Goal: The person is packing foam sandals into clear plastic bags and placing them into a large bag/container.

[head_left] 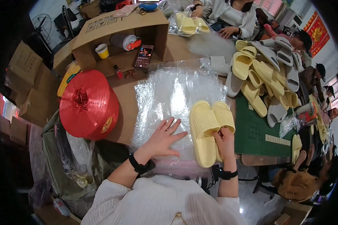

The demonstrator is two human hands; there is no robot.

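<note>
Pair of pale yellow slippers (209, 129) sits soles-up, side by side and touching, on a stack of clear plastic bags (176, 95) near table centre. Right hand (224, 141) is at the slippers' 6 o'clock end, fingers curled narrow, pinching the inner edges where the two meet. Left hand (164, 138) lies flat at the slippers' 9 o'clock, fingers spread wide, palm down on the plastic, holding nothing. Both wrists carry dark bands.

Outward: big red twine spool (88, 104) at 9 o'clock of the left hand, at the table edge. Open cardboard box (120, 37) on its side at 11 o'clock, with a yellow cup (102, 50) and a phone (144, 55) inside it. Loose heap of yellow and grey slippers (264, 73) at 2 o'clock, partly on a green mat (255, 131). Bagged yellow slippers (191, 24) at 12 o'clock, by another person's hands. More people sit along the right edge.
</note>
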